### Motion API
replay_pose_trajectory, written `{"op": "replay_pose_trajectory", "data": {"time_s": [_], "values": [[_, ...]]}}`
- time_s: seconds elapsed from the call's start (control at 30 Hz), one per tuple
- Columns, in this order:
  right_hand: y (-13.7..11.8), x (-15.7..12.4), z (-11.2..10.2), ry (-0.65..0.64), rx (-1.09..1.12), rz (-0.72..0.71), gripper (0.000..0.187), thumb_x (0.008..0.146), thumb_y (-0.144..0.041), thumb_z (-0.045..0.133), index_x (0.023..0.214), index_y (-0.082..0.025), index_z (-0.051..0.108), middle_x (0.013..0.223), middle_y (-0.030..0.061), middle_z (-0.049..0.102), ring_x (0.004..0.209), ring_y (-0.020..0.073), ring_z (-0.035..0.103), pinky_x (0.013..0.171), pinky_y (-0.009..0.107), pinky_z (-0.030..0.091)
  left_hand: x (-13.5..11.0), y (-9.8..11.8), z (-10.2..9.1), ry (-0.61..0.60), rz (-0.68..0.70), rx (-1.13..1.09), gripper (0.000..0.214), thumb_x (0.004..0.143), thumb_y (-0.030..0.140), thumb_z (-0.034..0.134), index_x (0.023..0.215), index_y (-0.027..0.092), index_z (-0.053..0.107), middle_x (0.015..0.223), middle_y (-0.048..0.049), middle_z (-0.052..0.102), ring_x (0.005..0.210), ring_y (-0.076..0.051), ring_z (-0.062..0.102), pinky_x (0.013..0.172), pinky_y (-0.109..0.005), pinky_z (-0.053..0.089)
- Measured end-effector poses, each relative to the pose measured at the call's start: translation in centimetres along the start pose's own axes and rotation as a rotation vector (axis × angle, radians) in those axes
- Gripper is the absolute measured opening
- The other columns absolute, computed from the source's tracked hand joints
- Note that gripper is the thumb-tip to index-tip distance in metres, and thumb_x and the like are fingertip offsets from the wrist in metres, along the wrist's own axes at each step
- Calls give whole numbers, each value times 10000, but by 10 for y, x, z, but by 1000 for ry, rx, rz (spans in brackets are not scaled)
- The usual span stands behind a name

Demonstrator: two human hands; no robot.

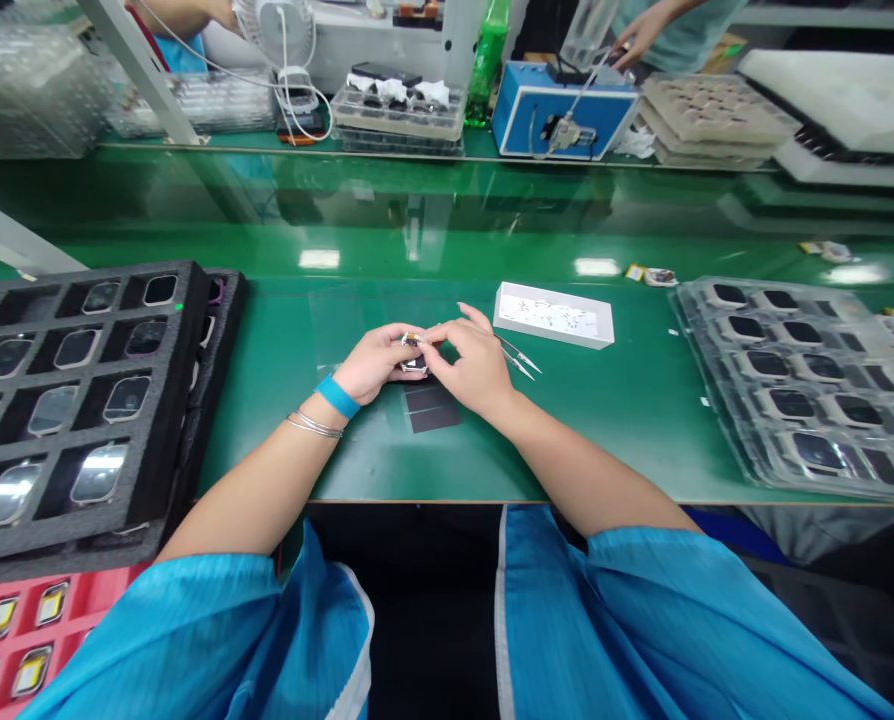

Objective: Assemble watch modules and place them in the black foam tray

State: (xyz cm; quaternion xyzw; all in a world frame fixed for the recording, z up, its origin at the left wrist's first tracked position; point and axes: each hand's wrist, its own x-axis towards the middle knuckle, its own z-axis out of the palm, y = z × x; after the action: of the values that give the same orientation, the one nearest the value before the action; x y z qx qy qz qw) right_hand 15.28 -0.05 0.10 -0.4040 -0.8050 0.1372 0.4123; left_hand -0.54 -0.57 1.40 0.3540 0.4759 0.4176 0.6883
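My left hand and my right hand meet over the middle of the green table. Between their fingertips sits a small watch body, which the left hand's curled fingers grip. The right hand pinches at the top of the watch body and also carries metal tweezers that stick out to the right. A dark rectangular mat lies on the table just under the hands. My left wrist wears a blue band and thin bangles.
A black foam tray of watch bodies fills the left. A clear plastic tray of watch bodies lies on the right. A white shallow box sits behind the hands. A red tray shows bottom left. Another person's hand works across the bench.
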Motion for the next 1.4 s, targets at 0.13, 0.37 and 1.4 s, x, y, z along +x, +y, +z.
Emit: {"op": "replay_pose_trajectory", "data": {"time_s": [0.13, 0.37, 1.4], "values": [[-2, 0, 0, -66, -108, -99, 231, 934, -240, 479, 807, -253, 672, 745, 1, 669, 747, 191, 590, 1205, 610, 162, 0, 4, -3, -64, -85, -209, 303, 709, 38, 544, 953, 122, 702, 853, -63, 716, 758, -141, 682, 842, -340, 579], [5, -1, 0, -93, -174, -169, 236, 952, -208, 492, 885, -268, 710, 970, -1, 721, 871, 194, 588, 1196, 623, 161, 3, 1, -5, -24, -47, -286, 219, 798, 66, 609, 997, 118, 682, 888, -65, 711, 775, -125, 680, 887, -335, 564], [17, 0, 12, -272, 756, 326, 498, 787, -290, 666, 1266, -221, 548, 1251, 79, 661, 1068, 208, 673, 961, 403, 555, 0, -4, -5, -136, 107, -16, 394, 643, 270, 853, 977, 133, 693, 968, -100, 743, 911, -198, 710, 810, -283, 568]]}}
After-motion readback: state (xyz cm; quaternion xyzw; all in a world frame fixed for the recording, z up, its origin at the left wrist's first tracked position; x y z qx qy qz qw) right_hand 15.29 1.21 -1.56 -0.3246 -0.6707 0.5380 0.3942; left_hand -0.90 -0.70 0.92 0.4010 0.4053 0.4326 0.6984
